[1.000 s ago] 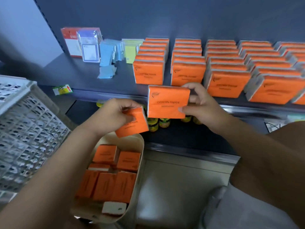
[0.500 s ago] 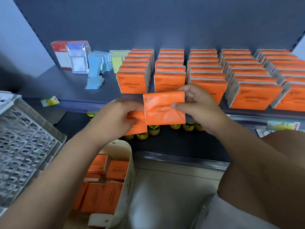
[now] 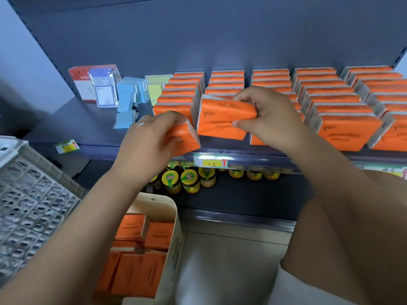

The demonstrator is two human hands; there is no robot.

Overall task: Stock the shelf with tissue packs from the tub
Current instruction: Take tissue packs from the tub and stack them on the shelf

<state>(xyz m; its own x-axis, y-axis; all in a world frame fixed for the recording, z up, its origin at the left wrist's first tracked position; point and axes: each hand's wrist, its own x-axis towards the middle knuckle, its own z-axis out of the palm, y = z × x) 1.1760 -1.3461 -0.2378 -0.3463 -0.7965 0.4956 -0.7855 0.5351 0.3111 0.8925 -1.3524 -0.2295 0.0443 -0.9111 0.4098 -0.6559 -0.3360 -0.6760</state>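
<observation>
My right hand (image 3: 271, 115) grips an orange tissue pack (image 3: 224, 108), tilted over the front of the second row on the dark shelf (image 3: 92, 128). Just left of it, my left hand (image 3: 152, 139) holds another orange tissue pack (image 3: 186, 139) at the shelf's front edge, in front of the first row. Several rows of orange packs (image 3: 343, 128) stand on the shelf to the right. A beige tub (image 3: 174, 234) at the lower left holds several more orange packs (image 3: 141, 256).
Small blue and yellow packets (image 3: 130, 95) and a red and clear card box (image 3: 97, 86) sit on the shelf's left end. Yellow-lidded jars (image 3: 189, 179) line the lower shelf. A white lattice crate (image 3: 28, 208) stands at the left. Price tags (image 3: 211, 161) hang on the shelf rail.
Both hands have risen from below the shelf edge up to the shelf. The right hand's pack now tips over the second row and the left hand's pack reaches the first row's front.
</observation>
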